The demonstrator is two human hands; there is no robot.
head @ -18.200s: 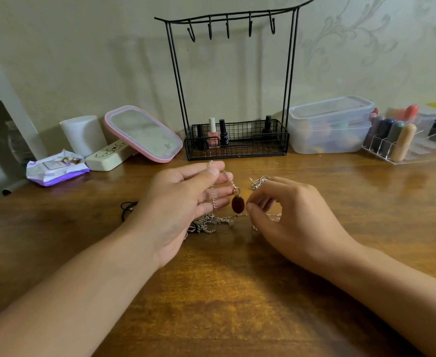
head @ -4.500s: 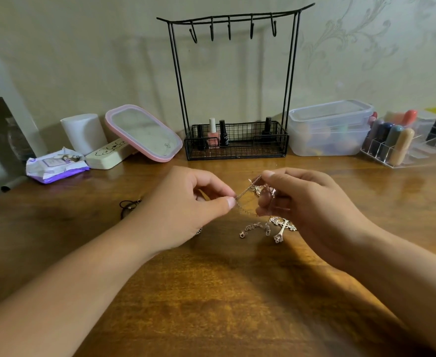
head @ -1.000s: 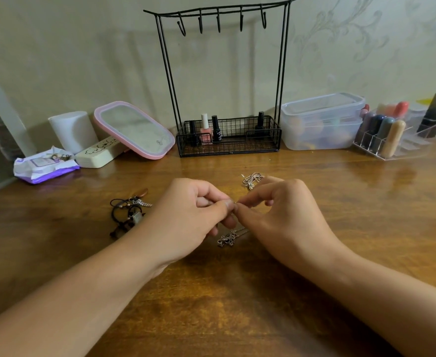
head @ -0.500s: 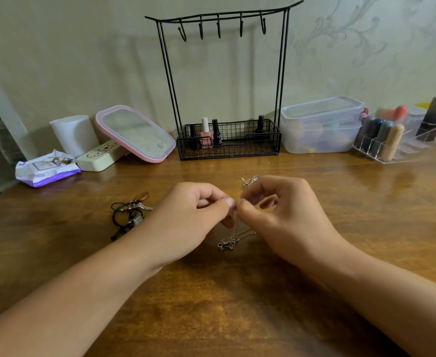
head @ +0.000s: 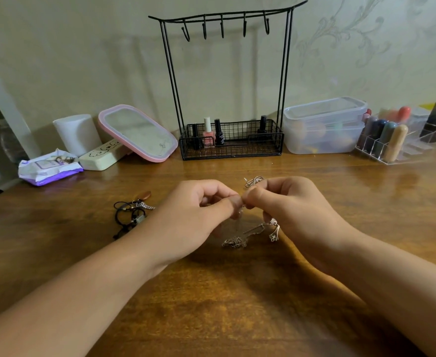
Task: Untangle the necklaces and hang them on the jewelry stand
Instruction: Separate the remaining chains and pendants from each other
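Left hand (head: pixel 199 215) and right hand (head: pixel 291 210) meet above table (head: pixel 237 305) centre, thumb-and-finger grip of each pinching same thin silver necklace (head: pixel 250 234); rest of chain hangs down, bunched on table just below hands. Black cord necklace (head: pixel 130 215) lies left, apart. Jewelry stand (head: pixel 227 86) far, at wall, hooks bare.

Black jewelry stand (head: pixel 227 81), silver necklace (head: pixel 247 234), pink-rimmed mirror (head: pixel 137 132)
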